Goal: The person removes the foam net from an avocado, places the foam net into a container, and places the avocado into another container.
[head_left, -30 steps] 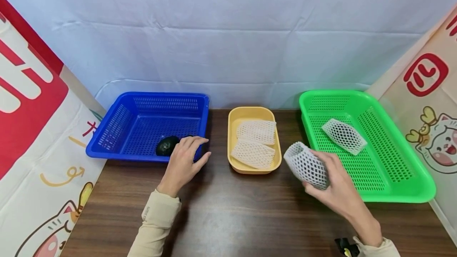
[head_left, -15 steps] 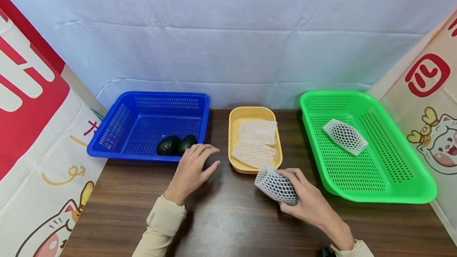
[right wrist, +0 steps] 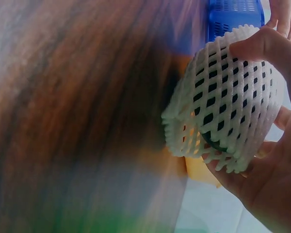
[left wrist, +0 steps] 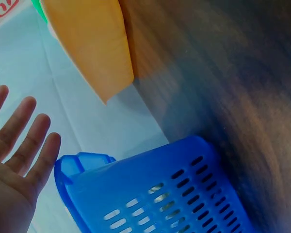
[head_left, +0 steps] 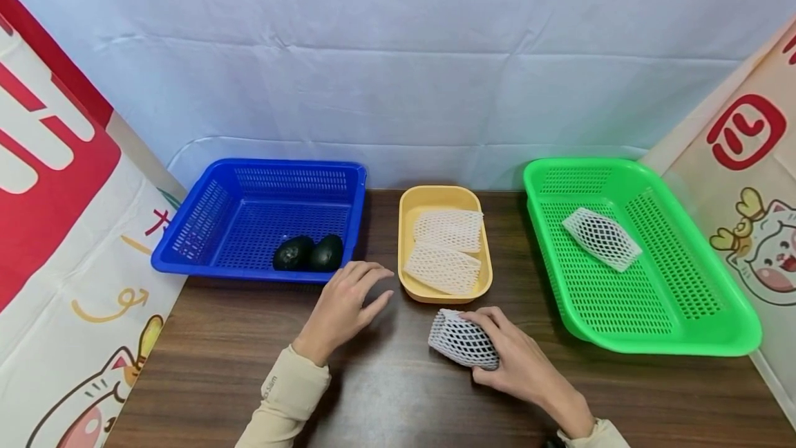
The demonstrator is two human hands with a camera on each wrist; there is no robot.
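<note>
In front of the yellow tray [head_left: 407, 290], my right hand [head_left: 522, 365] grips an avocado in a white foam net sleeve [head_left: 463, 341]. Dark avocado skin shows through the mesh in the right wrist view, where thumb and fingers [right wrist: 252, 48] close around the sleeve [right wrist: 233, 97]. My left hand [head_left: 342, 306] hovers with relaxed fingers by the front right corner of the blue basket [head_left: 249, 272], holding nothing; its fingers look spread in the left wrist view. Two bare avocados [head_left: 294, 253] lie in the blue basket. Two flat foam net sleeves [head_left: 443, 268] lie in the yellow tray.
On the right stands a green basket [head_left: 622, 310] with one netted avocado [head_left: 602, 238] inside. All three containers sit on a dark wooden table [head_left: 385, 399]. A pale cloth [head_left: 398, 88] hangs behind, and printed panels flank both sides.
My right hand has carried the netted avocado left and toward me, from beside the green basket to before the yellow tray. The left hand has shifted right, away from the blue basket.
</note>
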